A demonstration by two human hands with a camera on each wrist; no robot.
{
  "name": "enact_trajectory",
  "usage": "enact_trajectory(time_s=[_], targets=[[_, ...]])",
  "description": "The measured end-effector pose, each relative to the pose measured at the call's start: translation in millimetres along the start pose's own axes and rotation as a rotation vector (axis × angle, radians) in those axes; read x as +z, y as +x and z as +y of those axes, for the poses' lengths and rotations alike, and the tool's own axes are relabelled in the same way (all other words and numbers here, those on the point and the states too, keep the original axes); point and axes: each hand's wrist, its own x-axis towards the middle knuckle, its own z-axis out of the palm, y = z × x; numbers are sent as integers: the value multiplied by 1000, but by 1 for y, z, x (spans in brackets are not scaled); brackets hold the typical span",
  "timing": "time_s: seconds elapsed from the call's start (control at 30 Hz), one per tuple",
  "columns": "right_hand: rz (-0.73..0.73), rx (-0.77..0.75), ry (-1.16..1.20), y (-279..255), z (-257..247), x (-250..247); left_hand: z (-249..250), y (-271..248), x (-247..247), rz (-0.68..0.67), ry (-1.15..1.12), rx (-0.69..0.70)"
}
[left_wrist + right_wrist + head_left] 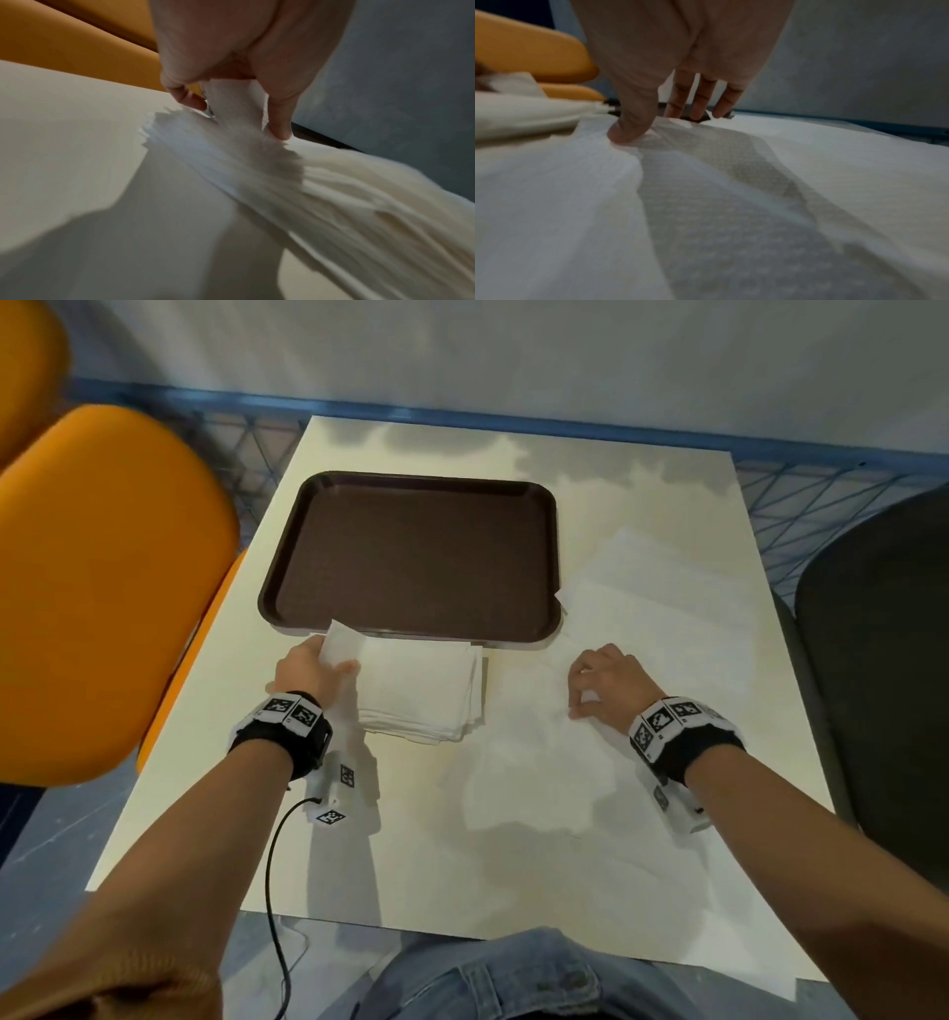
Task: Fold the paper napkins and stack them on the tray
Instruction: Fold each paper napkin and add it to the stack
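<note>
Nearest to me, an unfolded napkin (pixel 534 762) lies flat on the white table (pixel 411 875). My right hand (pixel 601 683) rests on its far part, thumb (pixel 628 130) pressing the sheet and the other fingers loosely curled just above it; it grips nothing that I can confirm.

Beyond that, to my left, the folded stack (pixel 421 690) sits on the table, touching the near rim of the tray, its edges somewhat uneven. My left hand (pixel 310 667) pinches the top napkin (pixel 341 642) at its left end between thumb and fingers, and that end is raised off the pile.

Further out, the brown tray (pixel 416 557) holds no napkins. More loose sheets (pixel 652 598) lie spread to its right.

Assessment: folding looks well advanced but unfinished, since at least the sheet under my right hand and those beyond remain flat. Stacking on the tray has not begun; the whole pile remains to be transferred.
</note>
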Motion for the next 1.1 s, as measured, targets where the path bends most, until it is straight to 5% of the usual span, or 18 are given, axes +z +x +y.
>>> enact_trajectory(time_s=[0.17,0.27,0.33,0.43,0.53,0.77,1.1], targets=[[150,-18,194,4,-13,-30,19,-10,2,102,207,-17],[222,2,306,6,-32,-53,43,-29,6,169,101,269],[301,21,388,8,-44,-67,65,-47,14,-107,-158,448],[384,-2,439,12,-58,-83,95,-79,25,-594,-383,527],[370,14,433,16,-60,-87,107,-94,39,-740,-387,490],[230,222,372,10,-30,-54,87,-95,64,-637,-415,366],[547,314,475,10,-13,-92,103,-100,87,-716,-792,70]])
